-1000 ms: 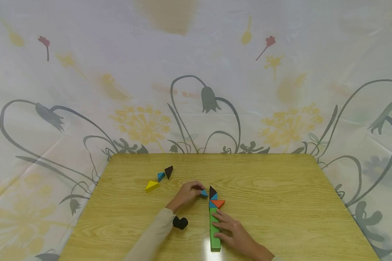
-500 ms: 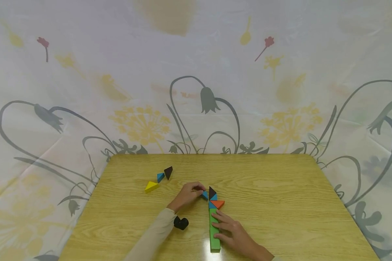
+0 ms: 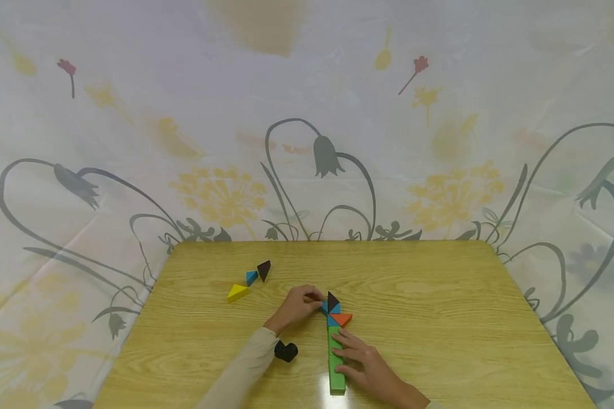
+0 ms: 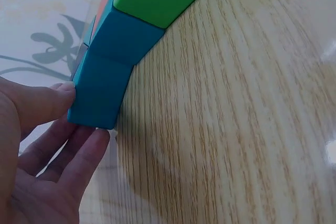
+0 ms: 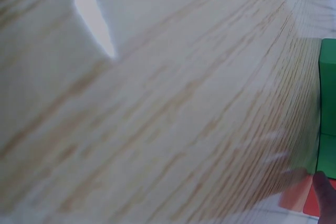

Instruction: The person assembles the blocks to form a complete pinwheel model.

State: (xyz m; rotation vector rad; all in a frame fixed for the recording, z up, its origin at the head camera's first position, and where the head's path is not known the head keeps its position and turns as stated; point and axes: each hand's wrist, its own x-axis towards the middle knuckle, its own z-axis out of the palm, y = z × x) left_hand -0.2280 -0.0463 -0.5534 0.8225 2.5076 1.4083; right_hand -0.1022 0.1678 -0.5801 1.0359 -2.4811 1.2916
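Note:
My left hand (image 3: 297,307) pinches a small blue triangular block (image 3: 324,307) against the left side of the column, below the dark triangle (image 3: 332,301). In the left wrist view that blue block (image 4: 101,92) touches another blue one (image 4: 127,35), with thumb and fingertips of the left hand (image 4: 50,145) at its free end. An orange triangle (image 3: 342,319) points right, above the green blocks (image 3: 336,378). The fingers of my right hand (image 3: 370,363) rest, spread, on the green blocks. The right wrist view shows one fingertip beside the green (image 5: 328,103) and red-orange (image 5: 312,203) blocks.
At the back left of the wooden table (image 3: 440,318) lie a yellow triangle (image 3: 237,292), a blue one (image 3: 251,277) and a dark one (image 3: 264,270). A black device (image 3: 286,351) sits by the left sleeve. Patterned cloth (image 3: 307,85) hangs behind the table.
My left hand has moved slightly right, bringing its blue triangle from just left of the column into contact with it. The right hand has stayed on the green blocks.

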